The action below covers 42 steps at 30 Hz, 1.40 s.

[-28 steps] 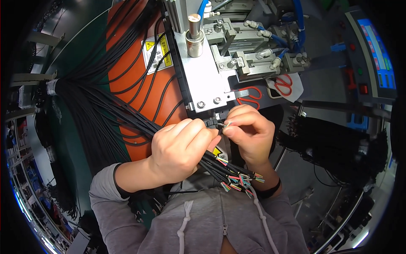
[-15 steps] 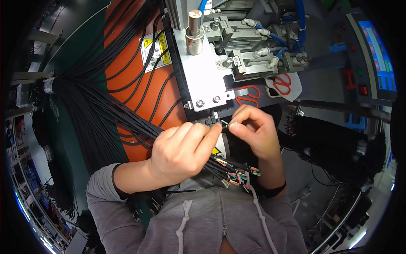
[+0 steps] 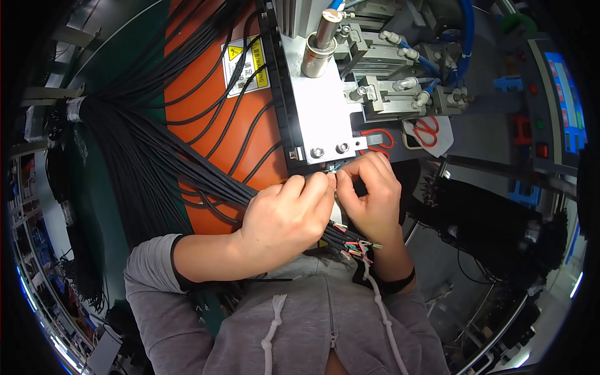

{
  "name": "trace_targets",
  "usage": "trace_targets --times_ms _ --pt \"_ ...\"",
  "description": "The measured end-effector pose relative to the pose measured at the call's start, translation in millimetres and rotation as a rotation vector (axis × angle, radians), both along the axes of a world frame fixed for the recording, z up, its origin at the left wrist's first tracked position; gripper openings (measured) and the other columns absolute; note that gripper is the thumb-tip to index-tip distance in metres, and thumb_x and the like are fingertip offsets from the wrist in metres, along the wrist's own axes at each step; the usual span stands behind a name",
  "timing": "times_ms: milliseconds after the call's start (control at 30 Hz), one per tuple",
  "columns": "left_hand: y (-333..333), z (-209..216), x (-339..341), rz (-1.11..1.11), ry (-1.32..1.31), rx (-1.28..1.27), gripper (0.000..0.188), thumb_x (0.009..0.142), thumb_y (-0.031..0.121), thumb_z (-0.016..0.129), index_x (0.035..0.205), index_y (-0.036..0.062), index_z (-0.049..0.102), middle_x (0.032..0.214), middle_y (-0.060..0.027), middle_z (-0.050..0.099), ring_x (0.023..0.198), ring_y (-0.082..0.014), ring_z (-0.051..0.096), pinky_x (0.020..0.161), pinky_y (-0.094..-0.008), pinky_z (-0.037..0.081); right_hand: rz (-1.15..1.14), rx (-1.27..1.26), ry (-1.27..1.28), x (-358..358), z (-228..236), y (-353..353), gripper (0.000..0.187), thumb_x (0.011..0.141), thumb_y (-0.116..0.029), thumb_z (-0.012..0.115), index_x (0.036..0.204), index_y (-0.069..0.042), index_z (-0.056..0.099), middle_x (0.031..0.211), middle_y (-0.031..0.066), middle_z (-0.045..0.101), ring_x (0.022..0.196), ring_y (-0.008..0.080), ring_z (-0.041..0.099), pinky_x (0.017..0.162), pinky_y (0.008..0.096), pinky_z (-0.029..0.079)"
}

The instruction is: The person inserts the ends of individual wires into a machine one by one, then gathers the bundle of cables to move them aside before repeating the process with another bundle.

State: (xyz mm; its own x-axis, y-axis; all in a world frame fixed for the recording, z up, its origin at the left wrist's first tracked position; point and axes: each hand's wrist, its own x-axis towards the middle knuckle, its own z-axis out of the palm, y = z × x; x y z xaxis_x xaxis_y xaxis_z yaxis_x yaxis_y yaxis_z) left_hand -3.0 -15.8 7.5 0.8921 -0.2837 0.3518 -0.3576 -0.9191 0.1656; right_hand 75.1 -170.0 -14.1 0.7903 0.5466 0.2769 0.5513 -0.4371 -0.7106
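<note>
We see our left hand [image 3: 284, 215] closed around a thick bundle of black insulated cables [image 3: 156, 169], which spreads away to the left of this hand over the orange machine panel [image 3: 200, 100]. The fingers are curled tight, probably to keep the many cables together and steady. Our right hand [image 3: 372, 194] sits just beside the left one, touching it at the fingertips. It pinches a thin wire end [image 3: 334, 167] between thumb and forefinger, directly above both hands and just under the grey metal plate with two bolts [image 3: 319, 112]. The pinch is narrow, we think because the wire tip must be guided with precision into the small opening there. Below the right hand, more stripped cable ends with coloured inner wires [image 3: 357, 245] hang against the grey hooded sweater [image 3: 325, 325]. A pair of red-handled scissors [image 3: 426, 130] lies well apart, up and right of the right hand
</note>
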Motion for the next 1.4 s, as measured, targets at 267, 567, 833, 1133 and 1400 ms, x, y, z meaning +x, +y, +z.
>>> trace_targets --times_ms 267,567,833,1133,1400 --pt "1.7 -0.1 2.9 0.013 0.005 0.019 0.033 0.071 0.008 0.064 0.103 0.001 0.068 0.073 -0.0013 0.047 0.058 -0.0123 0.049 0.047 -0.0244 0.04 -0.097 0.203 0.188 -0.1 -22.3 1.8 0.01 0.077 0.004 0.065 0.076 0.0 0.055 0.068 0.0048 0.054 0.065 0.0152 0.051 0.064 0.0273 0.042" --pt "7.7 2.7 -0.3 0.043 -0.018 -0.014 0.023 0.071 0.008 0.063 0.092 0.0003 0.066 0.075 -0.0014 0.051 0.062 -0.0112 0.055 0.052 -0.0234 0.043 -0.164 0.319 0.351 -6.8 -25.1 7.2 0.009 0.08 0.0 0.067 0.08 -0.001 0.057 0.076 0.0067 0.058 0.066 0.0193 0.054 0.064 0.028 0.044" --pt "10.1 10.3 -5.0 0.093 0.108 0.094 0.025 0.069 0.008 0.063 0.093 0.0002 0.066 0.078 -0.0035 0.052 0.063 -0.0116 0.057 0.054 -0.0231 0.045 0.523 0.363 -0.059 23.9 -5.4 -14.5 0.016 0.075 0.001 0.072 0.091 -0.002 0.067 0.085 0.0068 0.065 0.075 0.0159 0.059 0.069 0.0263 0.046" --pt "21.9 27.6 12.7 -0.124 -0.225 -0.189 0.025 0.073 0.009 0.069 0.096 -0.0013 0.069 0.088 -0.0087 0.062 0.066 -0.0164 0.061 0.053 -0.0271 0.048 0.366 0.581 0.024 9.2 -9.8 -12.3 0.027 0.071 0.002 0.076 0.096 -0.001 0.066 0.091 0.0129 0.067 0.078 0.0238 0.061 0.07 0.0323 0.049" --pt "18.7 14.2 4.1 -0.044 -0.151 -0.274 0.019 0.076 0.008 0.073 0.091 -0.0036 0.068 0.072 -0.0076 0.061 0.055 -0.0182 0.06 0.046 -0.0285 0.047 0.061 0.789 0.129 -13.4 -7.7 16.6 0.027 0.077 0.006 0.072 0.099 0.002 0.058 0.087 0.0153 0.066 0.084 0.0229 0.062 0.076 0.0316 0.05"
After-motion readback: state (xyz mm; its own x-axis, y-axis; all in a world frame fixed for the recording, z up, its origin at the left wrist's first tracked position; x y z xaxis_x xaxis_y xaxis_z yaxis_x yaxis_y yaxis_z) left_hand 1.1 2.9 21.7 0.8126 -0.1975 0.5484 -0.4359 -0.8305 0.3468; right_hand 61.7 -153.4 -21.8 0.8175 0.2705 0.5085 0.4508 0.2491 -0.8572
